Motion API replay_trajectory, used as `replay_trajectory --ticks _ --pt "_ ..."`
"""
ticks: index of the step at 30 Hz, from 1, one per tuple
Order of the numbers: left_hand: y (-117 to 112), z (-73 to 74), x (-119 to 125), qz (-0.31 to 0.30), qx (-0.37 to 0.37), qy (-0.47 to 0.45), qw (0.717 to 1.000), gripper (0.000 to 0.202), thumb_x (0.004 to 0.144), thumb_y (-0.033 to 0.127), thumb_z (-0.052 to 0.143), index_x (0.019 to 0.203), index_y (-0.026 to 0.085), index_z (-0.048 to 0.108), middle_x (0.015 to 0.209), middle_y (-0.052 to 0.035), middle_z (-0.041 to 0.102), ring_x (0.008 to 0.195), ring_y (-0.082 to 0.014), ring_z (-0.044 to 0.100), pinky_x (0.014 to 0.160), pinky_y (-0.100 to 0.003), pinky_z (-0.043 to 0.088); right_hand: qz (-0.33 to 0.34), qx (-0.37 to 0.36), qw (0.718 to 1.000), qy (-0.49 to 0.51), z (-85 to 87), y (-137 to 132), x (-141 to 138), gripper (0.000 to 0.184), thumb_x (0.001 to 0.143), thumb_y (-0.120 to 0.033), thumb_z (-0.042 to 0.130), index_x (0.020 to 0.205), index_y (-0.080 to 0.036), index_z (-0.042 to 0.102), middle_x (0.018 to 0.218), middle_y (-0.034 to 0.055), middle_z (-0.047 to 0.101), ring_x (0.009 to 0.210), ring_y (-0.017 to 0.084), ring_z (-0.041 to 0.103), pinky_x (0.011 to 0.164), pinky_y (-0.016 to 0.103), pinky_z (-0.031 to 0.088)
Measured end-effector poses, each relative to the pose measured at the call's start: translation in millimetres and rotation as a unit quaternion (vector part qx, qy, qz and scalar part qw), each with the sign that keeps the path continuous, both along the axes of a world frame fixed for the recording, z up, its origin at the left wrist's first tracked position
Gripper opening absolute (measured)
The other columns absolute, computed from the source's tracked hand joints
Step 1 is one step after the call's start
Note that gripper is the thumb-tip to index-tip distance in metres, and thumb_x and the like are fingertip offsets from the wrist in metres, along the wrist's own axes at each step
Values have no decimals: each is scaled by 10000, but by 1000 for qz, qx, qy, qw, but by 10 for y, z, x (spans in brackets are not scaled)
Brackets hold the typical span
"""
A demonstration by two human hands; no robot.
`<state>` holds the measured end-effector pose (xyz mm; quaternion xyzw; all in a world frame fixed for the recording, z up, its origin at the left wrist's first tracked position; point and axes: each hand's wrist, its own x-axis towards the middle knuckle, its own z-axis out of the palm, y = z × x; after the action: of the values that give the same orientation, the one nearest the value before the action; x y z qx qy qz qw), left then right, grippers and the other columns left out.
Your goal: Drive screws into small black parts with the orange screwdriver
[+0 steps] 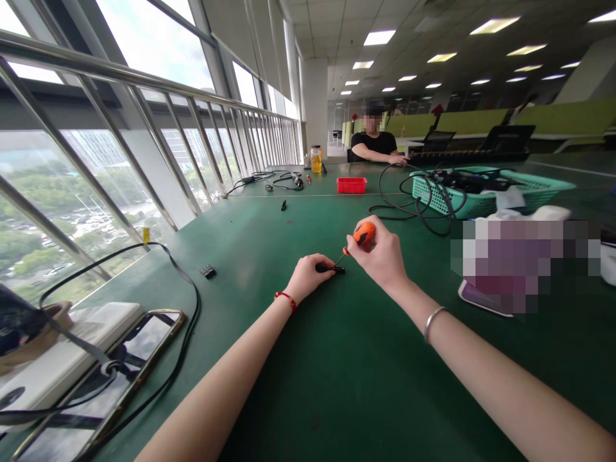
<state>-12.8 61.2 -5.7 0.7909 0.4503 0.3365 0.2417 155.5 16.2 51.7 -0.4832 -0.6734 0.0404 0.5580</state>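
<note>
My left hand (308, 276) rests on the green table (337, 359), fingers closed around a small black part (337, 269) that it pins to the surface. My right hand (380, 253) grips an orange-handled screwdriver (362, 233), held tilted with its tip down on that black part. A red string bracelet circles my left wrist and a silver bangle my right. Both hands sit close together near the table's middle.
Another small black part (208, 271) lies to the left. A phone (115, 372) and a black cable (187, 289) lie at front left. A red tray (351, 185), a teal basket (476, 196) with cables and a yellow jar (316, 159) stand further back. A person (375, 142) sits at the far end.
</note>
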Motion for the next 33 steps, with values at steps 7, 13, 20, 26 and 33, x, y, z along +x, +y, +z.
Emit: replay_trajectory --ticks 7,13,20,26,33 --pt "-3 1 -4 -8 -3 -10 1000 111 713 180 662 811 166 710 862 -33 729 809 -169 665 801 -279 521 -11 9 1000 28 28 14 48 170 728 -347 569 758 -229 450 606 -33 508 527 129 505 543 241 418" --pt "3 2 -13 -18 -19 -15 1000 122 719 197 655 822 168 713 879 -36 730 840 -173 665 812 -274 520 -11 -9 1000 25 0 40 88 181 716 -349 573 734 -228 439 589 -36 491 523 133 495 538 246 415" --pt "-27 48 -9 -34 -31 -9 999 138 741 237 645 832 154 706 906 -57 725 854 -184 657 825 -291 509 -11 -17 1000 14 -56 69 101 183 733 -357 562 733 -228 432 564 -46 476 502 126 481 525 237 397" --pt "-15 35 -4 -44 -24 -8 999 153 759 256 616 838 156 699 897 -55 722 844 -181 651 802 -288 516 -16 -28 999 -3 -64 65 105 176 733 -354 557 727 -230 432 558 -45 468 498 129 471 524 239 391" --pt "-15 32 -1 -41 -14 0 999 123 744 216 612 814 158 694 865 -43 716 830 -175 646 805 -284 506 -36 -9 999 19 7 38 118 171 713 -348 566 720 -232 440 564 -36 476 509 140 486 534 248 405"
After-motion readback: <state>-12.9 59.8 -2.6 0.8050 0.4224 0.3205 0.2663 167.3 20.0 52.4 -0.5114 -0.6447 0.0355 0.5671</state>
